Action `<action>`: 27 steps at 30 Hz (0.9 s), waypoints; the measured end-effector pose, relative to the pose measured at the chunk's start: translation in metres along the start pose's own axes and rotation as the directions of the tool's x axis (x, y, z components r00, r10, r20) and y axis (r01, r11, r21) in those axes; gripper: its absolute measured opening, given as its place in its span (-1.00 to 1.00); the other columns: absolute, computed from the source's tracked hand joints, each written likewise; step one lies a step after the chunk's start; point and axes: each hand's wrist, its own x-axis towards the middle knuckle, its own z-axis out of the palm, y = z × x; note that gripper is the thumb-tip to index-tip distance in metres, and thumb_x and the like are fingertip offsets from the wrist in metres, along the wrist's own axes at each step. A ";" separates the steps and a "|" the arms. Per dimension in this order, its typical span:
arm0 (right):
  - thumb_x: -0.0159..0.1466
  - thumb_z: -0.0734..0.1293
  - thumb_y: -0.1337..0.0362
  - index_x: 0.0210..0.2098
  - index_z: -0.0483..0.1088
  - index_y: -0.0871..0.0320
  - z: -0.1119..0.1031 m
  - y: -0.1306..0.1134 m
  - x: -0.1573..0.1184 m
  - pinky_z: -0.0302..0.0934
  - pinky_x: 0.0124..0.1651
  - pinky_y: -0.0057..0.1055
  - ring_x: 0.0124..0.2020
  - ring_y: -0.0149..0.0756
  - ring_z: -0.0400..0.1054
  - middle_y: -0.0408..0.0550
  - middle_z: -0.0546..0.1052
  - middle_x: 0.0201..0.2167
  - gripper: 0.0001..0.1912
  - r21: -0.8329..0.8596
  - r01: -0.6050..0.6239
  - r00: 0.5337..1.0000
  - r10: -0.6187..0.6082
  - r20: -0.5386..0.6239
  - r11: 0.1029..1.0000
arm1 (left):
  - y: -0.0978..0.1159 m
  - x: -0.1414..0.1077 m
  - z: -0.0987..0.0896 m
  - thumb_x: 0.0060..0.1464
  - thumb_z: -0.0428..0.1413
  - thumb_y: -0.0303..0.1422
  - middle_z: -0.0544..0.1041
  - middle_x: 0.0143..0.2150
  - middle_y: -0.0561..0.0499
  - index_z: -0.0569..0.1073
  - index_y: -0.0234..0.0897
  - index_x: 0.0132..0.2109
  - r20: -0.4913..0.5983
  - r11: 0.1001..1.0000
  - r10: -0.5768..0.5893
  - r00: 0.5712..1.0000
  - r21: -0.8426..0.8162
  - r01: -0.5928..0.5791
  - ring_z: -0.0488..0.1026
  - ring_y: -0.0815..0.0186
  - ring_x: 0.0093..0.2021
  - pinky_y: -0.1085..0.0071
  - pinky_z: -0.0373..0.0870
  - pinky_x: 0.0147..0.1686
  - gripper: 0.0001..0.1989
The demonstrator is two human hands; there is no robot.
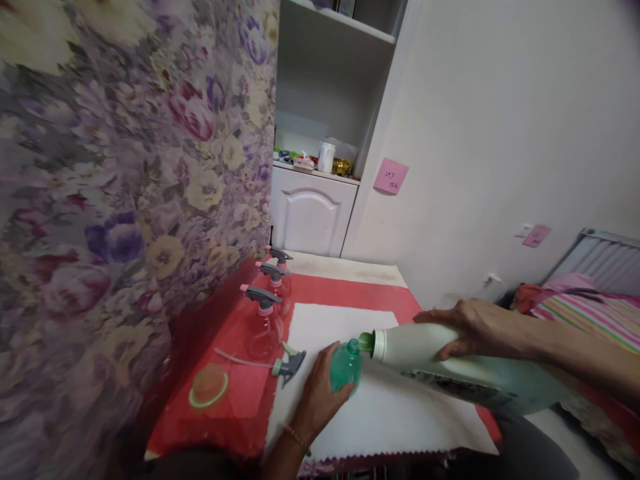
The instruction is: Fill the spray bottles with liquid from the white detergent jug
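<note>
A: Now, your left hand is cupping the little green bottle, thumb and fingers curling part-way closed around its round sides, and you're holding it over the white cloth!

B: And your right hand is gripping the big pale green bottle, fingers spreading over the top and thumb pressing along the side. You're tipping it nearly flat, its mouth pointing at the little bottle's neck.

A: Something green is showing right between the two necks, though whether they're touching, we're not managing to tell.

B: Over to your left, three clear spray bottles are standing in a row on the red cover, wearing their grey and pink tops.

A: A loose spray top is lying nearer you, across the edge of the white cloth, its thin tube stretching out over the red.

B: Near that tube, an orange round thing is showing a pale green rim; it's looking too blurred to name.

A: Behind it all, a white cupboard is standing beside a pink note that's sticking to the wall.
</note>
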 end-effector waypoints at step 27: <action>0.25 0.28 -0.16 0.20 0.32 0.08 0.004 0.005 -0.001 0.01 -0.56 -0.44 -0.64 -0.31 0.36 -0.14 0.48 -0.63 -0.35 -0.021 0.039 0.998 -0.040 -0.047 0.999 | -0.001 0.000 0.001 -0.17 0.20 -0.48 0.38 0.23 -0.09 0.28 -0.17 0.23 -0.011 1.000 0.023 1.000 0.002 -0.023 0.27 0.07 0.26 0.13 0.16 0.28 -0.26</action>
